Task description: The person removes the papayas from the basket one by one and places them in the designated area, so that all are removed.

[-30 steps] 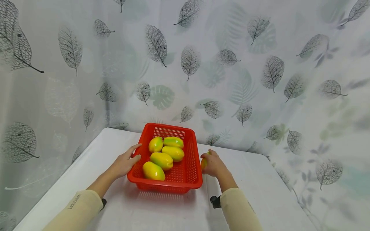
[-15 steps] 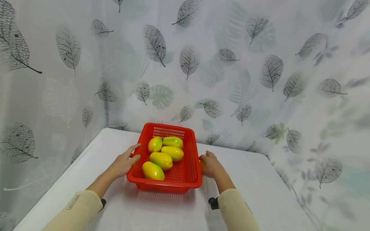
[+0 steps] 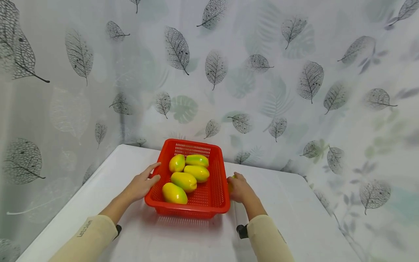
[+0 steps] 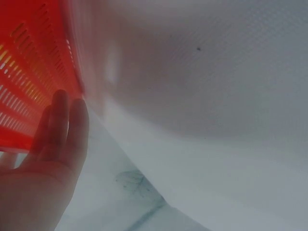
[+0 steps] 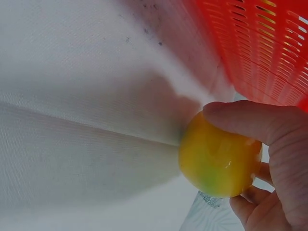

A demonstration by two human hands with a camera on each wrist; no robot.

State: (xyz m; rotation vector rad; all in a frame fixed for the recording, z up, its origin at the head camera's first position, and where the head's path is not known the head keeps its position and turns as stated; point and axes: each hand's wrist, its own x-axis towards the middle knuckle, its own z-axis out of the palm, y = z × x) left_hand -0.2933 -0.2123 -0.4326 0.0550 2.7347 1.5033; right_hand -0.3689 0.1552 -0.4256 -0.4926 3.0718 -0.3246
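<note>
The right hand [image 3: 241,189] gripped a yellow-green fruit [image 5: 216,161], thumb and fingers curled around it, just outside the right wall of a red basket [image 3: 203,209]; whether that fruit touched the white desk [image 3: 281,207] below could not be told. The left hand [image 3: 139,186] rested against the basket's opposite side, its fingers [image 4: 77,125] fairly straight along the slotted wall, while five similar fruits [image 3: 184,182] lay inside, mostly towards the left.

The red basket [image 3: 217,174] blocks the right hand [image 3: 240,190] leftward, gap unclear; room above.
</note>
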